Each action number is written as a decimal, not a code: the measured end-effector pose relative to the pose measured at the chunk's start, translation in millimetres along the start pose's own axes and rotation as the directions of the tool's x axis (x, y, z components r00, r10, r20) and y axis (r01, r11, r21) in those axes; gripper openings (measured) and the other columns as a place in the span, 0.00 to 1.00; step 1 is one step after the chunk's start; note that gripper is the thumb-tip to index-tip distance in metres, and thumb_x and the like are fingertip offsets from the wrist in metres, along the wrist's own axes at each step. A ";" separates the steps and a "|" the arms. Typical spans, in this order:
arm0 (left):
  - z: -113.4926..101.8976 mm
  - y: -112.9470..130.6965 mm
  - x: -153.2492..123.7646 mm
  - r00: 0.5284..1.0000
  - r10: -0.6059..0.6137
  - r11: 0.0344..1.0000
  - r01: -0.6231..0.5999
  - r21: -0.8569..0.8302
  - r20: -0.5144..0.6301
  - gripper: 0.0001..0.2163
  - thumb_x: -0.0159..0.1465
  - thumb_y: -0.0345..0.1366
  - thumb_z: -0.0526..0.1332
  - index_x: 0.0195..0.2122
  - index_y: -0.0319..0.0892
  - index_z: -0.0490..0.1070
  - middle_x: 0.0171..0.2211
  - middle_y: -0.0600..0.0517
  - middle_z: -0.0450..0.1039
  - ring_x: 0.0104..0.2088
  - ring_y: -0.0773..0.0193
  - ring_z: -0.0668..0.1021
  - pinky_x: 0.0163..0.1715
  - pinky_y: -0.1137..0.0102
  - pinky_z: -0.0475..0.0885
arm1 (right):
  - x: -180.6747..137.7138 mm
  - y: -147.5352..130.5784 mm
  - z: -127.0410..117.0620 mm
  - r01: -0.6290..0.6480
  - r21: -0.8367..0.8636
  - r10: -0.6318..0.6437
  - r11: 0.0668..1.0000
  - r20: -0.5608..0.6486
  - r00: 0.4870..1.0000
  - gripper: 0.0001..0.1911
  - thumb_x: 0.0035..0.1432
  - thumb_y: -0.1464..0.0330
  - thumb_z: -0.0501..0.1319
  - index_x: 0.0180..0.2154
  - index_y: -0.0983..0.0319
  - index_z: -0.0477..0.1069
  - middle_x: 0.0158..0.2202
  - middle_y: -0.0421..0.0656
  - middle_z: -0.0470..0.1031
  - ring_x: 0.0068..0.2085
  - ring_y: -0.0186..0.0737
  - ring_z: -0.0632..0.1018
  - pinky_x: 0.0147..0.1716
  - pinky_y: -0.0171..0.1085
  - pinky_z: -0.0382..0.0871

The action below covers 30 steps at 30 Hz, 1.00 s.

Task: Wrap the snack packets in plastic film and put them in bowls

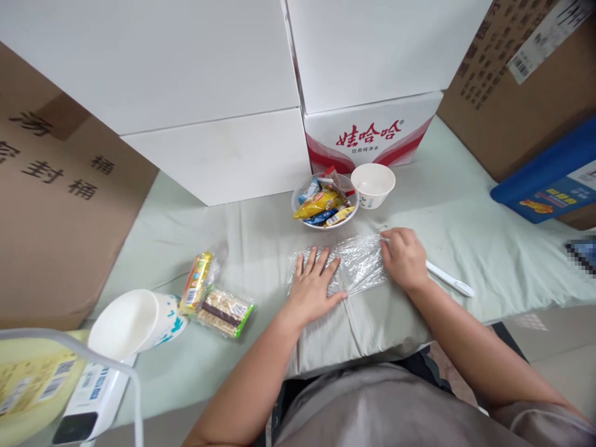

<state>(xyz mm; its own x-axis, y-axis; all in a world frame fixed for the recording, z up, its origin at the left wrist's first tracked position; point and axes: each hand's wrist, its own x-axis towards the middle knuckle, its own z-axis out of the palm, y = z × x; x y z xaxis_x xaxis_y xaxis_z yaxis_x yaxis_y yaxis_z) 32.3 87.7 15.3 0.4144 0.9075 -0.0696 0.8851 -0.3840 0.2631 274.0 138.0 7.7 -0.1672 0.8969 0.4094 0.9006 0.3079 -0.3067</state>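
A sheet of clear plastic wrap lies crinkled on the pale green cloth in front of me. My left hand lies flat on the wrap's left half, fingers spread. My right hand rests on the wrap's right edge with its fingers curled and pinching the film. A white plastic utensil sticks out from under my right wrist. Just beyond the wrap stands a clear bowl filled with wrapped snacks, and a white paper cup stands beside it on the right.
Two snack packets and a tipped white paper bowl lie at the left. White boxes, a red-printed carton and brown cartons wall in the back and sides. A blue box sits at the right.
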 end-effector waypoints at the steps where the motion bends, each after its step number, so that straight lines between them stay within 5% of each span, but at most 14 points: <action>1: 0.0 0.1 0.0 1.000 0.002 1.000 -0.002 0.002 0.002 0.36 0.60 0.53 0.62 0.66 0.46 0.55 0.70 0.44 0.46 0.70 0.42 0.47 0.66 0.43 0.42 | -2.9 -5.8 1.0 0.133 0.038 -0.136 0.990 0.070 0.988 0.17 0.66 0.64 0.52 0.50 0.62 0.72 0.50 0.53 0.75 0.54 0.52 0.72 0.54 0.50 0.65; 4: -0.2 -4.6 -0.4 1.000 -0.003 1.000 0.003 0.001 0.012 0.36 0.60 0.53 0.62 0.67 0.48 0.54 0.70 0.45 0.46 0.70 0.43 0.47 0.66 0.43 0.42 | -9.1 -20.5 8.6 0.369 0.104 -0.383 0.924 0.305 0.872 0.26 0.65 0.57 0.55 0.60 0.62 0.65 0.63 0.51 0.65 0.64 0.54 0.62 0.62 0.55 0.55; 7: -2.9 -18.3 -2.1 0.996 -0.090 0.996 0.090 0.001 0.011 0.37 0.59 0.55 0.62 0.67 0.48 0.54 0.70 0.43 0.47 0.70 0.41 0.48 0.65 0.40 0.41 | -11.3 -19.5 11.4 0.313 0.016 -0.291 0.950 0.412 0.863 0.34 0.64 0.53 0.55 0.64 0.63 0.58 0.67 0.53 0.56 0.68 0.58 0.55 0.63 0.59 0.50; 10: -10.6 -32.0 -4.9 0.967 -0.220 0.975 0.219 -0.023 -0.129 0.36 0.59 0.55 0.62 0.64 0.43 0.58 0.68 0.38 0.50 0.69 0.36 0.49 0.63 0.38 0.42 | -16.4 -5.4 -0.3 0.242 -0.033 -0.211 0.970 0.387 0.898 0.34 0.63 0.52 0.55 0.64 0.65 0.59 0.67 0.55 0.56 0.68 0.59 0.54 0.63 0.60 0.50; 13: -21.6 -33.5 -8.6 0.941 -0.190 0.978 0.155 -0.143 -0.279 0.28 0.58 0.50 0.65 0.57 0.42 0.66 0.60 0.39 0.61 0.63 0.41 0.60 0.61 0.45 0.56 | -28.4 10.5 -19.9 0.295 0.068 -0.300 0.953 0.334 0.894 0.34 0.61 0.50 0.58 0.61 0.64 0.63 0.65 0.55 0.60 0.68 0.57 0.56 0.62 0.58 0.56; 16: -30.2 -23.7 -12.7 0.988 0.004 0.958 -0.048 -0.284 -0.154 0.20 0.54 0.45 0.70 0.44 0.43 0.71 0.49 0.46 0.68 0.52 0.51 0.69 0.53 0.57 0.68 | -42.9 22.8 -35.0 0.350 0.197 -0.397 0.916 0.310 0.864 0.24 0.61 0.55 0.61 0.55 0.60 0.70 0.60 0.52 0.68 0.63 0.53 0.65 0.58 0.53 0.65; 20: -32.5 -14.6 -15.4 0.993 0.109 0.944 -0.087 -0.318 0.054 0.14 0.50 0.38 0.72 0.35 0.44 0.70 0.42 0.50 0.68 0.47 0.54 0.69 0.49 0.59 0.69 | -55.1 33.2 -43.4 0.328 0.221 -0.376 0.918 0.227 0.899 0.09 0.65 0.68 0.57 0.43 0.57 0.76 0.49 0.47 0.77 0.52 0.46 0.75 0.51 0.50 0.71; 26: -35.1 -24.8 -15.7 0.990 0.140 0.935 -0.120 -0.335 0.036 0.07 0.54 0.24 0.60 0.30 0.43 0.71 0.42 0.51 0.69 0.48 0.57 0.70 0.50 0.61 0.67 | -56.8 33.4 -52.0 0.299 0.295 -0.346 0.907 0.121 0.930 0.07 0.63 0.71 0.57 0.41 0.58 0.73 0.47 0.46 0.78 0.55 0.48 0.74 0.53 0.51 0.69; 30: -38.3 -33.7 -17.4 0.998 0.066 0.888 -0.061 -0.456 -0.005 0.07 0.55 0.25 0.55 0.30 0.43 0.69 0.40 0.51 0.72 0.43 0.61 0.74 0.44 0.66 0.69 | -55.9 26.6 -52.5 0.129 0.408 -0.218 0.904 0.178 0.960 0.08 0.66 0.69 0.54 0.42 0.58 0.71 0.41 0.45 0.79 0.47 0.43 0.78 0.45 0.44 0.74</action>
<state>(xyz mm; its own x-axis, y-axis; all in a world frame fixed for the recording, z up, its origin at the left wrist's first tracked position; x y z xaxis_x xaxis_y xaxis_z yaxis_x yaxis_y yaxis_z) -12.8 91.4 44.5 0.4708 0.8810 -0.0476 0.6641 -0.3184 0.6764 328.3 79.4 21.7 -0.4279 0.8501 0.3070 0.6284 0.5240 -0.5750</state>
